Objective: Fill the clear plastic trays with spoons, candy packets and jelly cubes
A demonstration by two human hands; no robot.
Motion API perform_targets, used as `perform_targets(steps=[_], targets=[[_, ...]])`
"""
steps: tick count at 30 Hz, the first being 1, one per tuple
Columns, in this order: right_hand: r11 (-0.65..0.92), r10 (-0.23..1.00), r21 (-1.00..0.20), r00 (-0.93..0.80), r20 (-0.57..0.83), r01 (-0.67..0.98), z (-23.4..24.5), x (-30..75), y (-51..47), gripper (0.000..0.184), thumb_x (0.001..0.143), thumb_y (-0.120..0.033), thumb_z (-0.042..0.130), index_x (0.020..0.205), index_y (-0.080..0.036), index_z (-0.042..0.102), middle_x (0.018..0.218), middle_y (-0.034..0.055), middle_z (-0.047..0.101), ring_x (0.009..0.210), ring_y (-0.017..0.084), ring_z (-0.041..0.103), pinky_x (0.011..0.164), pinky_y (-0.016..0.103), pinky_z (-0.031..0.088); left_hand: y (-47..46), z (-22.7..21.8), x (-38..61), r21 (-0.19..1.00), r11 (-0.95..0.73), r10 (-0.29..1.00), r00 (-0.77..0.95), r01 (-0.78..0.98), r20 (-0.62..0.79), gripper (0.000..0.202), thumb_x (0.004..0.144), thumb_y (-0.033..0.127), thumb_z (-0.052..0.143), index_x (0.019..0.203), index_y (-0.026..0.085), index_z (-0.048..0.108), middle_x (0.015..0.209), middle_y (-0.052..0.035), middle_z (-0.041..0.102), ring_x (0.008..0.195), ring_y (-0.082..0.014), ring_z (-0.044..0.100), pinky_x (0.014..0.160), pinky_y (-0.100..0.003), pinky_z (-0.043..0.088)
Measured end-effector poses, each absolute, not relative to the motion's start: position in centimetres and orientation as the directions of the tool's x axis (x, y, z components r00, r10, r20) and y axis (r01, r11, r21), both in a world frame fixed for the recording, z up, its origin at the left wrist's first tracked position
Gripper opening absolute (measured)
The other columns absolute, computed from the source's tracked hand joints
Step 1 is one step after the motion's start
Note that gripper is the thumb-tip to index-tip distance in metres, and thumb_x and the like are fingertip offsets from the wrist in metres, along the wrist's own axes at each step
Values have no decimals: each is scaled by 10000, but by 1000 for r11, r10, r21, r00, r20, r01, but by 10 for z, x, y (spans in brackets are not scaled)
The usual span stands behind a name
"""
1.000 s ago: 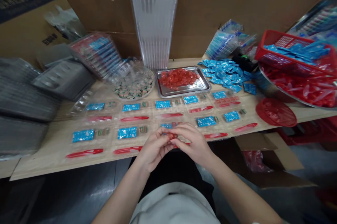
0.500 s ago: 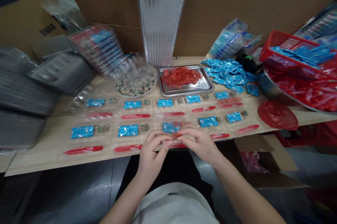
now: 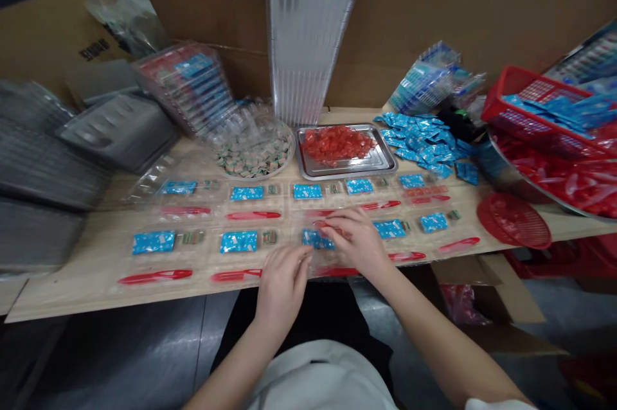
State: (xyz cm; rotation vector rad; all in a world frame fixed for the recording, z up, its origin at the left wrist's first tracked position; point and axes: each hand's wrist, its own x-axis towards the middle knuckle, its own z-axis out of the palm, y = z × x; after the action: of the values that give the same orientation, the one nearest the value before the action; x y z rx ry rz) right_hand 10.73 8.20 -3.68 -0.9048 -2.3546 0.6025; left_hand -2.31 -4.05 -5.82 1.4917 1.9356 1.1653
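Observation:
My right hand (image 3: 355,240) reaches over a clear blister tray (image 3: 318,249) in the front row, fingers pinched on a small red packet by the tray's blue packet (image 3: 315,240). My left hand (image 3: 283,281) hovers at the table's front edge just left of it, fingers curled, and what it holds, if anything, is hidden. Two rows of clear trays lie across the wooden table (image 3: 96,294), each with a blue packet and a red pen-like piece (image 3: 154,277).
A steel tray of red packets (image 3: 344,148), a round dish of greenish packets (image 3: 255,156) and a heap of blue packets (image 3: 424,140) sit behind the rows. Red baskets (image 3: 513,220) stand right, grey tray stacks (image 3: 43,185) left, a tall clear stack (image 3: 308,37) behind.
My hands, which met over a red packet near the front edge, have parted. The right hand moved forward over the tray; the left stayed back.

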Motion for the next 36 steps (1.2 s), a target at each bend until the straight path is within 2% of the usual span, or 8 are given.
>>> perform_targets(steps=[3,6,10,16,18,21,25,36], targets=[[700,690,-575,-610,390,424,-27,106,69,132,848,-242,572,870,-210,698,885,51,677,875,195,570,824,388,453,-25,-47,-22,978,200,880,-451,64,-151,197,842,345,540,908,180,625,871,-49,659,795,-166,601,707,-289,474],[690,691,-606,-610,388,395,-21,107,58,141,836,-225,582,929,-214,687,917,61,666,917,209,558,829,394,463,-14,-39,-23,908,235,875,-331,-347,-353,249,784,405,608,787,157,618,707,-8,600,642,-116,539,590,-222,429],[530,736,-765,-646,200,366,-14,114,56,324,811,-233,606,1135,-247,608,1000,62,639,840,177,587,682,316,508,-15,-34,-22,875,258,895,-239,-409,-376,258,756,390,649,692,147,593,609,29,517,553,-67,431,531,-179,344],[313,714,-894,-700,0,320,-13,123,57,123,784,-249,644,894,-209,683,834,21,667,706,129,604,603,240,488,-30,-35,-15,688,416,833,-55,-595,-551,284,762,425,637,727,146,596,610,34,484,503,-44,391,480,-167,299],[294,747,-895,-665,-5,336,-19,123,60,119,785,-258,647,885,-206,683,821,15,679,697,128,609,595,236,483,-36,-40,-16,762,389,841,-138,-518,-523,265,800,423,590,810,161,625,698,3,558,564,-68,472,533,-188,370],[463,784,-795,-600,161,392,-34,117,73,110,800,-276,635,871,-212,688,811,22,690,728,146,607,642,266,475,-45,-50,-23,971,237,904,-375,35,-207,201,832,333,562,975,216,640,954,-47,652,873,-160,590,808,-303,444],[712,656,-561,-687,314,423,-55,102,89,113,799,-291,639,839,-197,686,782,48,677,798,187,582,758,337,455,-52,-64,-31,776,-1,989,-116,631,96,204,850,182,504,960,267,653,1093,-28,670,1169,-226,519,1065,-469,249],[824,498,-396,-851,167,405,-57,95,90,83,779,-192,640,858,-184,664,822,66,654,873,214,544,787,368,433,-47,-77,-33,659,-102,987,-8,745,162,274,833,80,461,929,261,642,1107,-24,679,1157,-234,550,1022,-469,346]])
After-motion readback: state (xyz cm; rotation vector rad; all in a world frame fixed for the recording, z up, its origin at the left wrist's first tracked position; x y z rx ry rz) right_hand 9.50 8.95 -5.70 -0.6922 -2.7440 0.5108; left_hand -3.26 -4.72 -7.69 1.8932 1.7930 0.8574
